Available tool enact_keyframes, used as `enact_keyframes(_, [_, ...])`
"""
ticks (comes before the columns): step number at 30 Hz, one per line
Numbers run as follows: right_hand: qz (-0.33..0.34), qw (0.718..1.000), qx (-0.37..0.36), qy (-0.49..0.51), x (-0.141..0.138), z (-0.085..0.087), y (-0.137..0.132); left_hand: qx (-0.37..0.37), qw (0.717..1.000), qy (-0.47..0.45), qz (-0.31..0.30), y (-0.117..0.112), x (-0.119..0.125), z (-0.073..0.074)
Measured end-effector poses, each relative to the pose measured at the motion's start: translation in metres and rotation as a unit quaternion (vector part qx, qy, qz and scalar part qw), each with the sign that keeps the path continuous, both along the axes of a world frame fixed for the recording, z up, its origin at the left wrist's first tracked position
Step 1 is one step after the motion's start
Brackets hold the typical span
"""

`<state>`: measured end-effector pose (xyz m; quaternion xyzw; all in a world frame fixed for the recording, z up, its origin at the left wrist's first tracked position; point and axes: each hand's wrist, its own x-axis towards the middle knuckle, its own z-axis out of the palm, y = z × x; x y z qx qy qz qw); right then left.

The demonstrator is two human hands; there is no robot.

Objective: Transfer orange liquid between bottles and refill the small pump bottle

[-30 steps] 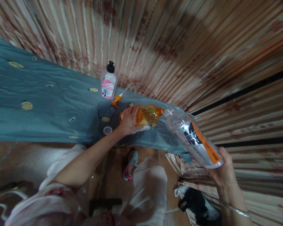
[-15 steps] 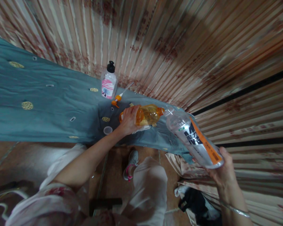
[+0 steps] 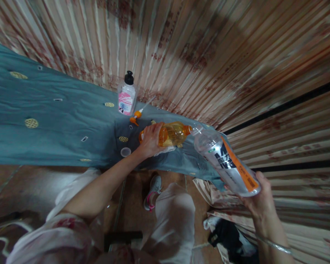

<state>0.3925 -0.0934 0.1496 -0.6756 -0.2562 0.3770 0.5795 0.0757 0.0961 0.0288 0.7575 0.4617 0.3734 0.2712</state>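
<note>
My left hand (image 3: 151, 140) is closed around an orange see-through bottle (image 3: 176, 134), which lies tilted over the cloth with its neck to the right. Mouth to mouth with it is a clear plastic bottle (image 3: 227, 163) bearing an orange, black and silver label. My right hand (image 3: 260, 196) grips that clear bottle by its base, up and to the right of the orange one. An orange pump top (image 3: 136, 116) with a clear tube lies on the cloth left of the bottles. Close to my left wrist rests a small round clear cap (image 3: 125, 151).
A clear bottle with a black top and pink label (image 3: 127, 96) stands at the cloth's back edge. The blue-green patterned cloth (image 3: 63, 121) covers a long surface. Behind it hangs a pleated curtain (image 3: 154, 44). Dark and white items (image 3: 231, 238) lie low at the right.
Almost nothing differs. Both hands keep the two bottles mouth to mouth in the same place.
</note>
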Motion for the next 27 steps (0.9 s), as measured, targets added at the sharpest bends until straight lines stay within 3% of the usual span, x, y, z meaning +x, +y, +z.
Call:
enact_keyframes(6, [0.025,1.000,0.017,-0.007,0.0031,-0.0030,-0.0017,0.002,1.000,-0.002,0.000,0.0005,-0.0002,-0.0009])
enact_keyframes(17, [-0.014,1.000,-0.013,0.010,-0.0029,0.0026,-0.0008,-0.005,1.000,-0.007,-0.005,-0.0004,-0.0001,0.0003])
enact_keyframes(27, [-0.006,1.000,-0.003,0.005,-0.0012,0.0003,-0.0006,0.011,1.000,-0.015,-0.003,0.0015,0.0006,-0.0038])
